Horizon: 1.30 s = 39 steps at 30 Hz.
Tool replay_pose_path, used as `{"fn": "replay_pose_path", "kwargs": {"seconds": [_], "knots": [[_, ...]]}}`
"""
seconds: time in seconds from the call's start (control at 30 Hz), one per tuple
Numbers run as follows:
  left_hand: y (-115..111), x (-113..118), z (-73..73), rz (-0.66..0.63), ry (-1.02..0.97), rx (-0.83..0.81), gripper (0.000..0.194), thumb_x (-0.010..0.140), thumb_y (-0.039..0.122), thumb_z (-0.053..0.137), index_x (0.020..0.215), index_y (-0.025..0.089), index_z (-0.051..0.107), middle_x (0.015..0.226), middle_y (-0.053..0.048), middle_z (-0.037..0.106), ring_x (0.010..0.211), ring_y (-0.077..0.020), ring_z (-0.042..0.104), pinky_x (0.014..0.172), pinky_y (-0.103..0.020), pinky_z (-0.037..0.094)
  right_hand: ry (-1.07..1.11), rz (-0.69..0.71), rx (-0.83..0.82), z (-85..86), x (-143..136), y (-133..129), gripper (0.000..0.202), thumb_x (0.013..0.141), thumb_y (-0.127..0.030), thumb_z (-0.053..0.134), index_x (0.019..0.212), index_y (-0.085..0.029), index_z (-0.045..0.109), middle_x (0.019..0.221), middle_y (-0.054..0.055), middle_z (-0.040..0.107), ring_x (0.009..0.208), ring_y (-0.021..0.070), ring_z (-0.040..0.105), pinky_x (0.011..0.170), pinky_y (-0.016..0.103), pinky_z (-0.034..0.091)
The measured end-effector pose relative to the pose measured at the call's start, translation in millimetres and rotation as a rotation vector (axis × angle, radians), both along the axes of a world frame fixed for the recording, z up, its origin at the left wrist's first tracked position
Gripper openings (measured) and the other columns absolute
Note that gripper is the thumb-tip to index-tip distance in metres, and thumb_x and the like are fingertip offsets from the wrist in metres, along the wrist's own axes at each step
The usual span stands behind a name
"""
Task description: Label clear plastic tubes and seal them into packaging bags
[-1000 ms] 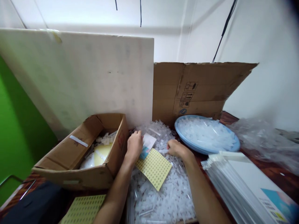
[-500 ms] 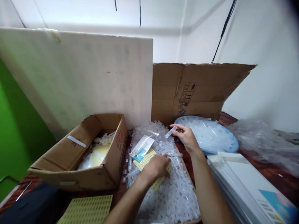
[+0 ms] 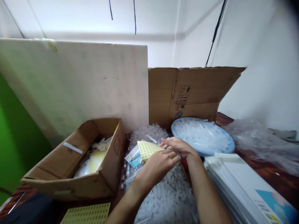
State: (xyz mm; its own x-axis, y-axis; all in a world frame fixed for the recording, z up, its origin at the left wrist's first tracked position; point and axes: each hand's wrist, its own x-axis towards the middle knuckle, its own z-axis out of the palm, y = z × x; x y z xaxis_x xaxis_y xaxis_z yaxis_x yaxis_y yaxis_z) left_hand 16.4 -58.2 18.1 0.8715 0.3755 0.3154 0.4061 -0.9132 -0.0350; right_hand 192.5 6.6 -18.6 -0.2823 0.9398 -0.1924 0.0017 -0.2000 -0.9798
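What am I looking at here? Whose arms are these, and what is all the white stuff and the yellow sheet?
There is no machine: a person wears a camera on the head, looking down at their own bare hands. The left hand lifts a yellow sticker sheet; the right hand meets it at the sheet's edge, and whether it holds anything small is hidden. Under them lies a heap of small clear plastic pieces. To the left stands an open cardboard box, behind is a blue tray of similar pieces, to the right a stack of white sheets. A second yellow sheet lies near the bottom edge.
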Motion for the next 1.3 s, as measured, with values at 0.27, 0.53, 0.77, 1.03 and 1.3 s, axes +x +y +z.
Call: {"fn": "replay_pose_path", "kwargs": {"seconds": [0.27, 0.53, 0.77, 1.03, 1.3], "knots": [[-4, -1, 12.2, -0.206, -0.093, -0.033, 0.027, 0.095, 0.017, 0.066, 0.122, 0.017, 0.064, 0.133, -0.008, 0.069, 0.133, -0.0198, 0.058, 0.117, -0.035, 0.043, 0.234, -0.181, 0.142, 12.1, -3, 0, 0.051, 0.056, -0.044, 0.094, 0.087, -0.017, 0.064, 0.049, -0.011, 0.045, 0.04, 0.0036, 0.026, 0.038, 0.02, 0.018], [11, -23, 29.9, 0.292, -0.744, -0.059, 0.009, 0.098, 0.022, 0.062, 0.096, 0.02, 0.07, 0.099, -0.007, 0.073, 0.093, -0.0215, 0.07, 0.084, -0.037, 0.058, 0.333, -0.206, 0.326, 36.8, -18, -15, 0.033, 0.07, -0.039, 0.087, 0.085, -0.015, 0.069, 0.049, -0.01, 0.043, 0.041, 0.0039, 0.025, 0.041, 0.022, 0.018], [22, -31, 25.8, 0.363, -0.946, -0.03, 0.009, 0.095, 0.022, 0.067, 0.098, 0.021, 0.075, 0.098, -0.005, 0.074, 0.09, -0.019, 0.071, 0.084, -0.033, 0.058, 0.155, -0.101, 0.459, 52.1, -43, -31, 0.026, 0.08, -0.04, 0.08, 0.085, -0.015, 0.074, 0.058, -0.005, 0.047, 0.048, 0.0073, 0.034, 0.044, 0.023, 0.023], [21, -38, 29.4, 0.373, -1.007, 0.054, 0.008, 0.095, 0.016, 0.065, 0.092, 0.02, 0.072, 0.092, -0.004, 0.075, 0.086, -0.0183, 0.071, 0.08, -0.033, 0.059, 0.057, -0.243, 0.618, 52.9, -62, -34, 0.027, 0.085, -0.045, 0.075, 0.091, -0.018, 0.077, 0.075, 0.004, 0.067, 0.066, 0.0159, 0.055, 0.056, 0.025, 0.041], [23, -38, 28.1, 0.324, -0.978, 0.077, 0.012, 0.097, 0.014, 0.06, 0.099, 0.019, 0.07, 0.1, -0.006, 0.075, 0.094, -0.0187, 0.072, 0.087, -0.034, 0.06, 0.075, -0.278, 0.685, 56.2, -67, -38, 0.023, 0.088, -0.041, 0.074, 0.092, -0.019, 0.079, 0.082, 0.005, 0.071, 0.074, 0.0178, 0.063, 0.065, 0.026, 0.047]]}}
